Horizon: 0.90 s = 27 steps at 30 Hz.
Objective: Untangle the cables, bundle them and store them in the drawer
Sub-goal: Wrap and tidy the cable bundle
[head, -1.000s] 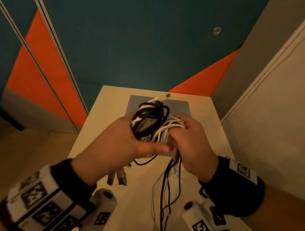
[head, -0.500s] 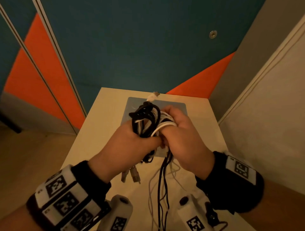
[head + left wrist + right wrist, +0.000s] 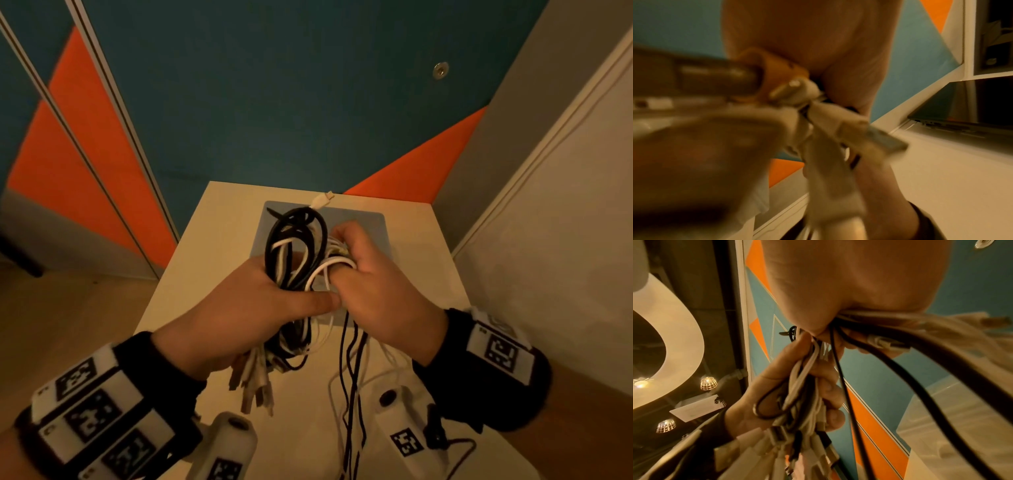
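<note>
A bundle of black and white cables (image 3: 296, 253) is held in the air above a small white cabinet top (image 3: 205, 240). My left hand (image 3: 246, 308) grips the folded loops, thumb laid across them; several white plugs (image 3: 255, 387) hang below its palm, also in the right wrist view (image 3: 797, 451). My right hand (image 3: 370, 284) pinches white strands (image 3: 329, 267) beside the bundle, with one strand looped over a finger. Loose black and white tails (image 3: 349, 377) trail down from it toward me. The left wrist view is blurred, filled with plugs (image 3: 838, 129). No drawer shows.
A grey pad (image 3: 373, 233) lies on the cabinet top under the hands. A teal and orange panelled wall (image 3: 274, 102) stands behind, and a pale wall (image 3: 548, 240) closes the right side. A shelf unit with a dark laptop (image 3: 972, 113) appears in the left wrist view.
Both hands have come closer together on the bundle. My right hand has worked white strands round the loops, and the plug ends now hang lower below my left palm.
</note>
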Tool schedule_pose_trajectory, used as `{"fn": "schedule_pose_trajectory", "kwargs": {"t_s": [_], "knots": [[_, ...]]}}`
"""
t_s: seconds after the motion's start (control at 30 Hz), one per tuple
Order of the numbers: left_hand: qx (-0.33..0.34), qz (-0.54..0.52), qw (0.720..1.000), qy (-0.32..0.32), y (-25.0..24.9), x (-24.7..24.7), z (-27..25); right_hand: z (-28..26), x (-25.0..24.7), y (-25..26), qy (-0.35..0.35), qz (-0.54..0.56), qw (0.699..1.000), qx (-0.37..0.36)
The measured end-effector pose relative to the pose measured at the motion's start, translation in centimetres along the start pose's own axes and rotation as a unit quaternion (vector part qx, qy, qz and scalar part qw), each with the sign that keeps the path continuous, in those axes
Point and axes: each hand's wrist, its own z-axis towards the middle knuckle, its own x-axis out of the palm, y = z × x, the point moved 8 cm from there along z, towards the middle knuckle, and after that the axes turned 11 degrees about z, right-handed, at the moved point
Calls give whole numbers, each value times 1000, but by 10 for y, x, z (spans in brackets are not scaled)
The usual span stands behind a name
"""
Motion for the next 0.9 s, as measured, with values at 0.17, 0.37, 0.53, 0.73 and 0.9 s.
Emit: {"fn": "schedule_pose_trajectory", "kwargs": {"t_s": [0.17,0.37,0.53,0.73,0.9], "knots": [[-14,32,997,-71,5,-9,0,-2,10,-3,57,12,998,-1],[-28,7,999,-25,14,-2,-1,-1,12,-8,69,-16,997,-15],[-53,70,995,-44,15,-9,0,0,7,-17,50,-24,998,-18],[2,124,989,-78,-5,-21,0,-7,17,-49,27,43,998,36],[61,126,988,-65,-27,-25,-6,-9,25,-62,44,93,991,83]]}}
